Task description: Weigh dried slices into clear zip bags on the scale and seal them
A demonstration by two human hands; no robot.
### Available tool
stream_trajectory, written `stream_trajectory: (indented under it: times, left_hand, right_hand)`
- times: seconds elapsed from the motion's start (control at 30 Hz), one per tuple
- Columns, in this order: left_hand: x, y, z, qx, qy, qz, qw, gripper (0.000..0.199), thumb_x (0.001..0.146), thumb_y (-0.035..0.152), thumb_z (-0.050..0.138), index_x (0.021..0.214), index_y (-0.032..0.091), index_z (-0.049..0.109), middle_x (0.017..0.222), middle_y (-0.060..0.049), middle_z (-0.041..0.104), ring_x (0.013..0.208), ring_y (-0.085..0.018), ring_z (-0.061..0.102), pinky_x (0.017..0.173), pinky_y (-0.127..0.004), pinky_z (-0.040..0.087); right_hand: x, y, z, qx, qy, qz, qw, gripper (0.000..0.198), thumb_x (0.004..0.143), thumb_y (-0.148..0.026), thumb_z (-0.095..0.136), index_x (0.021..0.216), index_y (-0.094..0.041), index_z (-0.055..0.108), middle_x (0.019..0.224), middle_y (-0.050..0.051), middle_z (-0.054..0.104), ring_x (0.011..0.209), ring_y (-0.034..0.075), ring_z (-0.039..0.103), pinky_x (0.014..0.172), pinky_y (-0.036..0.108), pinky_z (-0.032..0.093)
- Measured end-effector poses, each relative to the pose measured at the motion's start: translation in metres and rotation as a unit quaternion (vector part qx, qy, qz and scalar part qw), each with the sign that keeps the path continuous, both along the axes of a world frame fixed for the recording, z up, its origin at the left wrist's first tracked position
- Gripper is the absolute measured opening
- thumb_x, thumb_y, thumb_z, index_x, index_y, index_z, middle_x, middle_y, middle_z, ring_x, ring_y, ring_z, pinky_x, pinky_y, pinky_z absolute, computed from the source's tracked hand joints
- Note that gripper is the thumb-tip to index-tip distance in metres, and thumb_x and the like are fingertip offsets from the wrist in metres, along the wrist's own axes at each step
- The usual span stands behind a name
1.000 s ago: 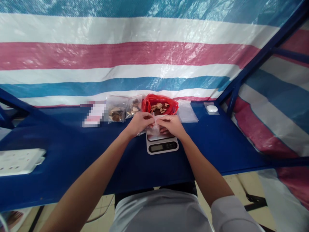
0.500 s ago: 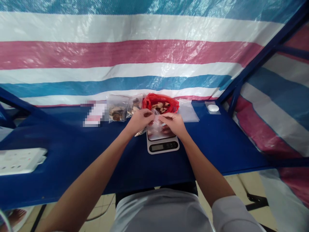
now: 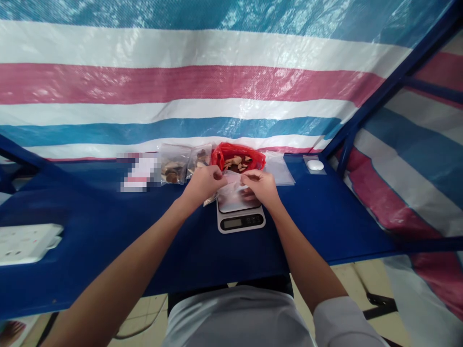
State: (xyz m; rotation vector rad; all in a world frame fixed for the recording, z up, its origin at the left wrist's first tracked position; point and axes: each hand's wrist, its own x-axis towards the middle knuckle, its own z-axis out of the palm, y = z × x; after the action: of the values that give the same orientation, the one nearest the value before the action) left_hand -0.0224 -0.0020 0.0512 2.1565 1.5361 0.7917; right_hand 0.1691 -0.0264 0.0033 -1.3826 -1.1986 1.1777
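Between both hands a clear plastic bag (image 3: 231, 180) is held by its upper edge, above a kitchen scale (image 3: 241, 220). My left hand (image 3: 203, 185) pinches the bag's left side. On the other side my right hand (image 3: 261, 185) pinches it between thumb and finger. The scale has a shiny metal plate and a dark display panel facing me. Just behind the hands sits an open red plastic bag (image 3: 258, 159) with pale dried slices (image 3: 237, 161) inside. Part of another filled clear bag shows under my left hand.
Two clear bags of dried slices (image 3: 172, 169) (image 3: 199, 161) stand left of the red bag. Flat clear bags (image 3: 279, 168) lie to its right. A white rounded object (image 3: 315, 165) rests at the far right, a power strip (image 3: 29, 243) at the left. A striped sheet (image 3: 202, 84) hangs behind the blue table (image 3: 119, 231).
My hands have drawn slightly apart, and the clear bag's top edge is stretched wider between them. The whole view has shifted a little.
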Motion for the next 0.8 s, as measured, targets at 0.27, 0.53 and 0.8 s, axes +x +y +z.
stream_trajectory:
  times: [0.27,0.53,0.8]
  left_hand:
    - [-0.010,0.000,0.011,0.022,0.016,-0.002,1.000,0.016,0.071,0.023,0.067,0.062,0.022,0.055,0.061,0.000,0.058,0.058,-0.016,0.051,0.062,-0.029,0.036]
    - [-0.003,-0.002,0.015,0.025,0.022,-0.014,0.999,0.021,0.073,0.022,0.066,0.059,0.022,0.052,0.060,0.000,0.057,0.057,-0.016,0.049,0.060,-0.029,0.036]
    - [-0.032,0.003,0.018,0.028,-0.003,-0.108,0.994,0.029,0.078,0.033,0.069,0.104,0.022,0.068,0.101,-0.006,0.071,0.086,-0.022,0.064,0.080,-0.032,0.047]
  right_hand:
    - [0.004,0.004,0.000,0.052,-0.032,0.004,0.998,0.030,0.076,-0.046,0.072,0.094,-0.023,0.076,0.081,0.003,0.074,0.061,0.018,0.070,0.047,0.028,0.060]
    - [0.004,0.007,0.002,0.062,-0.026,0.041,0.997,0.027,0.075,-0.044,0.075,0.091,-0.022,0.077,0.079,0.003,0.075,0.065,0.019,0.071,0.053,0.030,0.062]
    - [0.005,0.024,0.020,0.131,0.012,0.112,0.985,0.028,0.071,-0.043,0.078,0.087,-0.020,0.080,0.080,0.001,0.075,0.070,0.017,0.071,0.065,0.032,0.065]
